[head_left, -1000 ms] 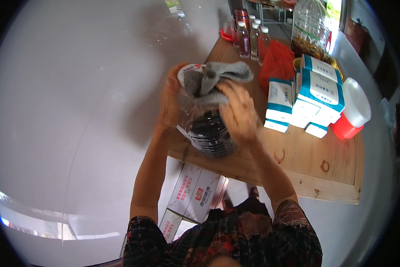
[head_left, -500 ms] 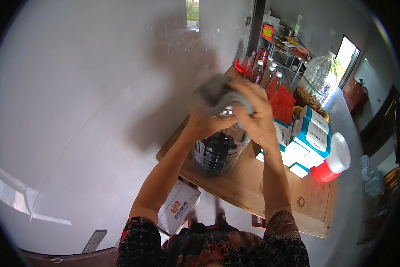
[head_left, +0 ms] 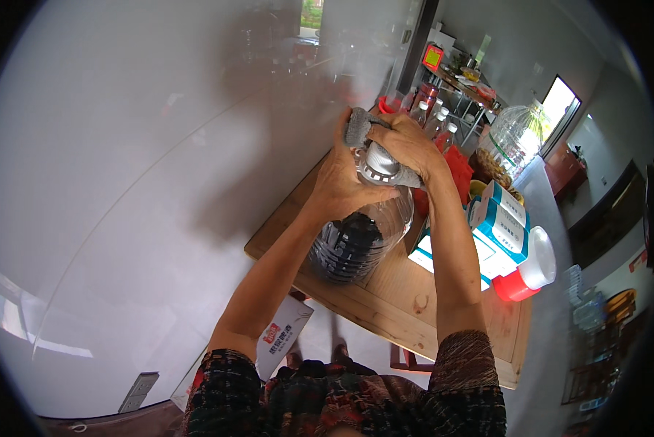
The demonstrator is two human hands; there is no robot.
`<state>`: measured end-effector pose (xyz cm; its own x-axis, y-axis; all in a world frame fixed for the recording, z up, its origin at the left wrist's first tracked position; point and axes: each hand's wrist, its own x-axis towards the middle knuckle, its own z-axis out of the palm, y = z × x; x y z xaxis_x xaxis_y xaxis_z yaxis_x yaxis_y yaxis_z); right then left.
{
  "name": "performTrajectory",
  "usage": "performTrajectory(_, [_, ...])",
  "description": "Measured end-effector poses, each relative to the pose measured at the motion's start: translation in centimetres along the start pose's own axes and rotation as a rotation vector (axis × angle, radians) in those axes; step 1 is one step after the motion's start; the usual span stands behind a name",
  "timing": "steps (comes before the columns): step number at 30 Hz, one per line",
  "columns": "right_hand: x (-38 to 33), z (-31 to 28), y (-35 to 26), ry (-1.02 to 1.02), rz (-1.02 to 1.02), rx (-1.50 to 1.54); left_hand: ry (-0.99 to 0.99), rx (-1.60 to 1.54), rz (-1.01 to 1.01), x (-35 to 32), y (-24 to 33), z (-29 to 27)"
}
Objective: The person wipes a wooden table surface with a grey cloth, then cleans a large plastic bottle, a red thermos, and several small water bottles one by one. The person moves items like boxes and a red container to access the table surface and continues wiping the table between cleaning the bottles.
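A large clear plastic jug (head_left: 352, 244) with dark contents stands on the wooden table (head_left: 400, 306) near the wall. It has a silvery-white cap (head_left: 381, 160). My left hand (head_left: 336, 182) is curved round the jug's neck, its thumb stretched across the front below the cap and its fingertips up near the cloth. My right hand (head_left: 408, 148) grips a grey cloth (head_left: 357, 127) and presses it around the cap and neck from behind. Part of the cloth hangs out under the right palm. The fingertips behind the cap are partly hidden.
White-and-teal boxes (head_left: 503, 226) are stacked right of my right forearm, beside a red tub with a white lid (head_left: 538, 258). Behind them stand a red plastic bag (head_left: 454, 171), several small bottles and a big clear jar (head_left: 515, 138). A carton (head_left: 283, 331) sits below the table.
The cloth has gone from a blurred sweep above the cap to lying round the cap and neck. My left hand has moved higher on the neck.
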<state>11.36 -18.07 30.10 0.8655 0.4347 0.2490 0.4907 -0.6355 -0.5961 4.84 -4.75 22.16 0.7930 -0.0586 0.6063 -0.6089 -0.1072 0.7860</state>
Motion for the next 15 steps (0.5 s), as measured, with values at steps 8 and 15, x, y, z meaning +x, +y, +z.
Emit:
performTrajectory(8, [-5.4,1.7,-1.4,0.418,-0.579,-0.69,0.004,0.232,0.192,0.7,-1.0,-0.9])
performTrajectory(15, [-9.1,2.6,-0.2,0.356,-0.69,-0.599,-0.004,0.386,0.228,-1.7,-1.9,-1.2])
